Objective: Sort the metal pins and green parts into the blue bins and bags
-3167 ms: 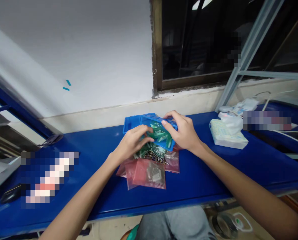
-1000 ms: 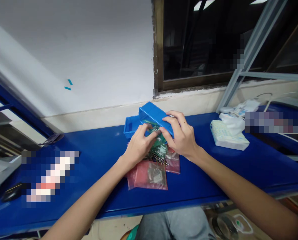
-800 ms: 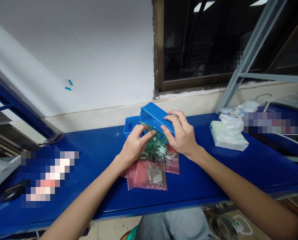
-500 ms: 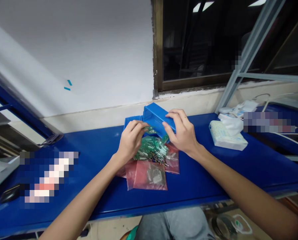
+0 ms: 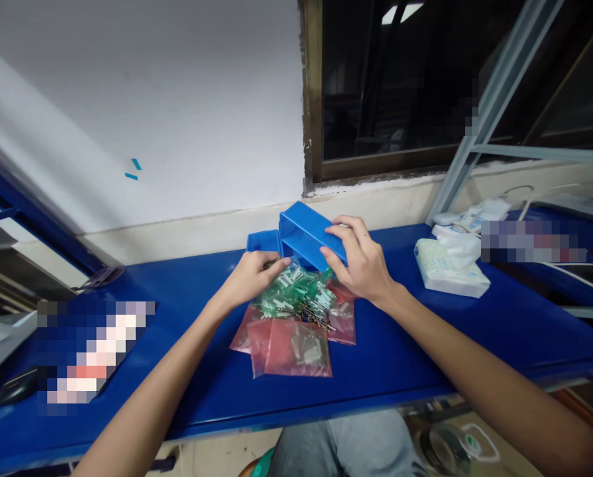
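Nearest me on the blue table point(image 5: 385, 361), low in the centre of the frame, pink bags point(image 5: 296, 348) lie overlapped and flat. Just beyond them I see thin dark pins point(image 5: 317, 317); whether they are loose or bagged, I can't tell. If loose, a drag across them could scatter them.

The green bags point(image 5: 296, 288) are heaped at mid-frame. My left hand point(image 5: 254, 275) comes in low from the lower left, wrist nearly level, thumb and fingertips at the heap's far edge. I can't tell whether they pinch a bag; a careless tug there could slide the pile or snag its plastic.

My right hand point(image 5: 363, 262) reaches in from the lower right, clamped on the tilted bin point(image 5: 309, 228), thumb in front, fingers over the top. If that grip loosens, I judge the bin could drop onto the bags or knock the second bin point(image 5: 264, 240), behind my left fingers.
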A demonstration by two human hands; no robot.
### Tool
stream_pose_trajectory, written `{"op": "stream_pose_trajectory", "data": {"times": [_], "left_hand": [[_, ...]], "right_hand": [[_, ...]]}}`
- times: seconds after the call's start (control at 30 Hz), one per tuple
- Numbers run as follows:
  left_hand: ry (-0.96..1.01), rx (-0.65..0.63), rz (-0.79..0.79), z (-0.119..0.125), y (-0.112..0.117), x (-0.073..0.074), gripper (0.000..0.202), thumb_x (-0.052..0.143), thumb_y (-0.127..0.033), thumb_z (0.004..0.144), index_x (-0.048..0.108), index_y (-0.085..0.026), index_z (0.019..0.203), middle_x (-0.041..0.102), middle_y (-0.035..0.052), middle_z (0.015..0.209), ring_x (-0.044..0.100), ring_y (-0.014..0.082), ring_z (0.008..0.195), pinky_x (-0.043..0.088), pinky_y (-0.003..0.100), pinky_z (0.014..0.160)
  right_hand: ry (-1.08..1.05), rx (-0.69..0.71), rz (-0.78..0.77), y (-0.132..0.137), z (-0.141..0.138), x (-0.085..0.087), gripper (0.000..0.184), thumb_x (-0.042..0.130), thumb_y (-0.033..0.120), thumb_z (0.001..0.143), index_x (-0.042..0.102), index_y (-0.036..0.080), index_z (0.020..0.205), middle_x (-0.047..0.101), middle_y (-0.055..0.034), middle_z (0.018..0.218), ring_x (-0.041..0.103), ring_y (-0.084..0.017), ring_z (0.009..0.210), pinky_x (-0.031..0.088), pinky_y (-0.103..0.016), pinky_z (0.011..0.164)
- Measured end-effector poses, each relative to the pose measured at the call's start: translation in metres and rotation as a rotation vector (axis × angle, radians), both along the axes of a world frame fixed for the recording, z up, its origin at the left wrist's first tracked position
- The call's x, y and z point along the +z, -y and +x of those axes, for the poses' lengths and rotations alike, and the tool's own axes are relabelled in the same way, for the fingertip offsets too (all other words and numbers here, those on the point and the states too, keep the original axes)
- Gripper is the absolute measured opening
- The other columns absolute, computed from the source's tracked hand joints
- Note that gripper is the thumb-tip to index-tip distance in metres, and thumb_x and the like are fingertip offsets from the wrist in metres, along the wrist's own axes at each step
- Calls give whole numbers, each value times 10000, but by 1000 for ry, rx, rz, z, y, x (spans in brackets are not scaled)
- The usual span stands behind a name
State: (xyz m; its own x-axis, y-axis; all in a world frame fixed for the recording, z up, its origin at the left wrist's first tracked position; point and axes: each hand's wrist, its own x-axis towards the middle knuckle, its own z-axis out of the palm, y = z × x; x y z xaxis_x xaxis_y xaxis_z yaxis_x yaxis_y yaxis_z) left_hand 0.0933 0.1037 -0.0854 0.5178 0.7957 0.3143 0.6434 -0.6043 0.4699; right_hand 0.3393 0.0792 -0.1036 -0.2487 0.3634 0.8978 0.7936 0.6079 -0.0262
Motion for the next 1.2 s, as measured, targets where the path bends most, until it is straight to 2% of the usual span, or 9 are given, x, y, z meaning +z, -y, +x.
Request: {"op": "stream_pose_trajectory", "data": {"times": [0.13,0.23,0.33,0.5,0.67,0.8,0.93,1.1,1.2], "left_hand": [[-127,73,194,4,-2,-15,294,527,-428,986,655,-180,894,607,24,732,528,149,632,376,292,600],[-104,56,383,9,1,-20,254,544,-391,984,651,-172,1053,632,85,970,587,214,870,470,347,769],[-110,-94,463,17,9,-20,304,527,-395,995,632,-165,1163,606,103,1046,563,239,966,478,406,882],[-233,-342,443,37,36,-17,454,507,-541,976,601,-237,1300,598,118,1210,543,285,1082,455,470,932],[-324,-549,443,63,75,-22,539,469,-640,953,527,-357,1409,441,102,1500,411,326,1362,359,519,1085],[-417,-663,440,73,87,-37,493,415,-601,991,548,-354,1397,457,87,1500,373,317,1414,346,505,1111],[-446,-667,422,73,84,-46,469,395,-550,1016,553,-326,1396,481,91,1485,359,314,1430,341,517,1121],[-280,-647,318,70,80,-37,475,514,-548,973,564,-316,1384,520,90,1442,478,300,1336,398,480,1101],[-114,-574,250,59,62,-24,378,520,-447,1000,623,-248,1305,608,86,1318,573,230,1206,471,389,1034]], "right_hand": [[37,-2,52,-3,1,-3,328,509,368,991,513,178,1258,564,-158,1252,654,-261,1045,625,-364,742],[20,-11,53,-5,2,-5,336,504,374,994,497,194,1277,549,-158,1271,651,-262,1049,627,-366,726],[-25,-27,7,-6,2,-7,337,487,373,997,491,208,1290,533,-151,1279,646,-266,1053,625,-390,746],[-151,-35,-67,-9,1,-10,306,466,362,1000,521,202,1255,530,-144,1245,612,-282,1107,586,-444,864],[-371,-15,-78,-21,3,-13,264,446,345,1004,543,179,1185,557,-137,1167,583,-254,1125,503,-440,976],[-594,-73,-133,-41,16,-20,246,442,368,990,560,177,1092,606,-127,1095,588,-239,1070,476,-425,972],[-821,-181,-291,-66,36,-32,297,459,416,944,575,170,1063,643,-118,1050,608,-247,1024,485,-433,950],[-953,-189,-667,-87,51,-50,432,477,419,897,549,164,1238,658,-128,1145,670,-257,938,578,-401,728],[-797,-234,-678,-89,52,-57,425,480,396,907,587,140,1228,675,-161,1190,664,-289,1045,558,-442,852]]}}
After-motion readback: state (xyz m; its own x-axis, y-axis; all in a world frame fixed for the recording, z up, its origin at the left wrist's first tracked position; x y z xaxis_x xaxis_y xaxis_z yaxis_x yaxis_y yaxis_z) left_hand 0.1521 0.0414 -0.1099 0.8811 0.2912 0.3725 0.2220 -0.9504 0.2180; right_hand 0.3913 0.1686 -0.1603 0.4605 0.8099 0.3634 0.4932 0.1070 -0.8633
